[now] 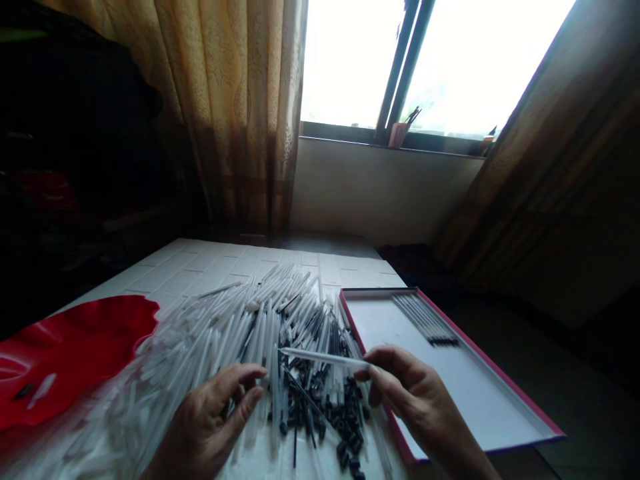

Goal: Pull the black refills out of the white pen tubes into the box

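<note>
My right hand (pixel 407 393) pinches one end of a clear pen barrel (pixel 320 358), which points left with its narrow tip toward my left hand. My left hand (pixel 215 413) hovers over the pile with thumb and fingers apart, nothing between them. Beneath both hands spreads a pile of clear tubes (pixel 215 343). Dark thin refills (pixel 303 393) and small black caps (pixel 350 427) lie near the middle front. To the right, a shallow red-edged tray (pixel 470 400) holds a row of several assembled pens (pixel 425 320) with black ends.
A red scalloped dish (pixel 75 353) sits at the left of the white brick-patterned table (pixel 195 257). Beyond are curtains (pixel 245 100) and a window, with a pink cup (pixel 398 135) of sticks on its sill.
</note>
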Tool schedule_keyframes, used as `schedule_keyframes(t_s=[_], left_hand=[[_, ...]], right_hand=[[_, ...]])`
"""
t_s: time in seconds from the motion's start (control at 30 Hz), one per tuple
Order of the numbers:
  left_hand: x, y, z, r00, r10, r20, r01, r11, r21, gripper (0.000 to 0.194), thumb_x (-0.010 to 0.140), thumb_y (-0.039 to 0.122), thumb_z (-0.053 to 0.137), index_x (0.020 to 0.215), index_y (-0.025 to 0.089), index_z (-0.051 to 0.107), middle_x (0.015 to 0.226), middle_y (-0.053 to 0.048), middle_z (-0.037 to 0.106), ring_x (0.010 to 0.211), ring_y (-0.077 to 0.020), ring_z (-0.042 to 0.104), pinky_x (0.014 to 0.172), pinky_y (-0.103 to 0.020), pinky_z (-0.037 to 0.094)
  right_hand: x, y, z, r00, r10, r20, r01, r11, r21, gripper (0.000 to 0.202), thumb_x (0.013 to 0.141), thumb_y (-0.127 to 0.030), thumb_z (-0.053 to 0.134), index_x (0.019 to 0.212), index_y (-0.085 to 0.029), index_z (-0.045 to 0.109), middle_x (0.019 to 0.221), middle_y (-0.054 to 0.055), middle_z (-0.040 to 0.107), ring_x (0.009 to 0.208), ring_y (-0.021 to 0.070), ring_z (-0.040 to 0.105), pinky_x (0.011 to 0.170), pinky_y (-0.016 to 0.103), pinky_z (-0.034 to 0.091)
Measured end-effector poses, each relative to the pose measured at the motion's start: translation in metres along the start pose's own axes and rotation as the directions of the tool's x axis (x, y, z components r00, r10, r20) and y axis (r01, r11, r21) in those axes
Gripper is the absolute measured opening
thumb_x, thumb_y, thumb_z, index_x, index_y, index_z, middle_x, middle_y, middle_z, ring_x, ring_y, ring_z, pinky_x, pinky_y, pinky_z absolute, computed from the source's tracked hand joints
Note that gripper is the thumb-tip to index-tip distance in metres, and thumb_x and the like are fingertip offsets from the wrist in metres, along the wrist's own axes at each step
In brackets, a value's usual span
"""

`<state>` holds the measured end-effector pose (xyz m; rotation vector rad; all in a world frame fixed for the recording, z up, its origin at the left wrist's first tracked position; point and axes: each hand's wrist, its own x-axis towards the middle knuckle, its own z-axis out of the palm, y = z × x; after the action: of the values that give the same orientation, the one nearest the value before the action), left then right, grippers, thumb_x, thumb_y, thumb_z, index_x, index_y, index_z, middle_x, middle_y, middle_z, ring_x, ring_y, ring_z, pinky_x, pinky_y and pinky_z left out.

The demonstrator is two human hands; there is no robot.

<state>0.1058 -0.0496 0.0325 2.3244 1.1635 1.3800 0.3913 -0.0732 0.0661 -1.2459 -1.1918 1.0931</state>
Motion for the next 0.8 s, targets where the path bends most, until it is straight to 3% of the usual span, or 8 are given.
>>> schedule_keyframes(t_s=[0.13, 0.23, 0.3, 0.4, 0.5, 0.6, 0.7, 0.8], left_hand=[[-0.002, 0.000, -0.002, 0.986, -0.124, -0.108, 0.119, 0.992, -0.051, 0.011, 0.091, 0.030, 0.062, 0.096, 0.028, 0.071, 0.081, 0.003, 0.075, 0.065, -0.0120, 0.071, 0.062, -0.015, 0.055], [0.002, -0.002, -0.013, 0.900, -0.361, -0.244, 0.313, 0.925, -0.214, 0.018, 0.091, 0.041, 0.063, 0.096, 0.025, 0.071, 0.068, 0.004, 0.066, 0.056, -0.0117, 0.062, 0.057, -0.019, 0.051], [0.010, -0.004, -0.028, 0.840, -0.474, -0.265, 0.374, 0.859, -0.350, 0.030, 0.089, 0.051, 0.064, 0.098, 0.024, 0.068, 0.065, 0.004, 0.061, 0.055, -0.0114, 0.057, 0.052, -0.019, 0.047], [0.023, -0.011, -0.063, 0.802, -0.532, -0.271, 0.430, 0.830, -0.354, 0.049, 0.083, 0.066, 0.061, 0.103, 0.021, 0.066, 0.072, 0.002, 0.062, 0.059, -0.0127, 0.058, 0.049, -0.019, 0.046], [0.022, -0.019, -0.103, 0.789, -0.571, -0.226, 0.518, 0.816, -0.255, 0.052, 0.074, 0.067, 0.068, 0.093, 0.019, 0.071, 0.065, 0.001, 0.064, 0.056, -0.0147, 0.060, 0.049, -0.020, 0.047], [-0.002, -0.033, -0.138, 0.786, -0.599, -0.154, 0.588, 0.801, -0.116, 0.036, 0.060, 0.055, 0.081, 0.074, 0.022, 0.075, 0.071, -0.001, 0.074, 0.065, -0.0196, 0.068, 0.059, -0.023, 0.052], [-0.039, -0.052, -0.160, 0.834, -0.552, -0.010, 0.528, 0.792, 0.308, 0.027, 0.073, 0.054, 0.067, 0.077, 0.029, 0.078, 0.079, 0.001, 0.078, 0.077, -0.0229, 0.072, 0.068, -0.026, 0.053], [-0.069, -0.064, -0.167, 0.810, -0.585, 0.051, 0.470, 0.698, 0.540, 0.036, 0.081, 0.055, 0.055, 0.091, 0.029, 0.077, 0.094, -0.002, 0.080, 0.088, -0.0266, 0.075, 0.076, -0.031, 0.055]], right_hand=[[0.005, 0.006, 0.006, 0.998, 0.042, -0.056, -0.036, 0.994, 0.102, 0.028, 0.071, -0.042, 0.081, 0.080, -0.018, 0.068, 0.071, 0.003, 0.074, 0.055, 0.0136, 0.061, 0.056, 0.024, 0.047], [0.008, 0.014, 0.009, 0.998, 0.065, -0.024, -0.061, 0.988, 0.143, 0.029, 0.068, -0.040, 0.081, 0.080, -0.018, 0.068, 0.070, 0.003, 0.073, 0.054, 0.0134, 0.059, 0.052, 0.023, 0.042], [0.010, 0.019, 0.011, 0.996, 0.091, 0.010, -0.092, 0.984, 0.154, 0.029, 0.066, -0.039, 0.081, 0.080, -0.018, 0.068, 0.070, 0.004, 0.073, 0.053, 0.0131, 0.059, 0.049, 0.021, 0.038], [0.010, 0.021, 0.015, 0.995, 0.097, 0.034, -0.101, 0.982, 0.159, 0.030, 0.065, -0.037, 0.083, 0.081, -0.018, 0.067, 0.069, 0.002, 0.072, 0.054, 0.0128, 0.058, 0.048, 0.020, 0.034], [0.007, 0.021, 0.019, 0.998, 0.065, 0.009, -0.066, 0.987, 0.149, 0.029, 0.065, -0.038, 0.084, 0.078, -0.018, 0.066, 0.062, -0.002, 0.065, 0.054, 0.0126, 0.055, 0.050, 0.022, 0.035], [0.005, 0.020, 0.022, 0.999, 0.043, 0.018, -0.045, 0.990, 0.135, 0.030, 0.066, -0.041, 0.085, 0.073, -0.018, 0.066, 0.060, -0.004, 0.060, 0.055, 0.0123, 0.054, 0.053, 0.023, 0.038], [0.006, 0.023, 0.023, 0.999, 0.042, 0.033, -0.046, 0.991, 0.127, 0.033, 0.065, -0.044, 0.086, 0.073, -0.018, 0.067, 0.061, -0.004, 0.060, 0.054, 0.0119, 0.053, 0.053, 0.023, 0.037], [0.008, 0.030, 0.022, 0.998, 0.048, 0.029, -0.051, 0.990, 0.132, 0.038, 0.063, -0.049, 0.088, 0.075, -0.019, 0.069, 0.063, -0.003, 0.063, 0.055, 0.0131, 0.055, 0.052, 0.024, 0.038]])
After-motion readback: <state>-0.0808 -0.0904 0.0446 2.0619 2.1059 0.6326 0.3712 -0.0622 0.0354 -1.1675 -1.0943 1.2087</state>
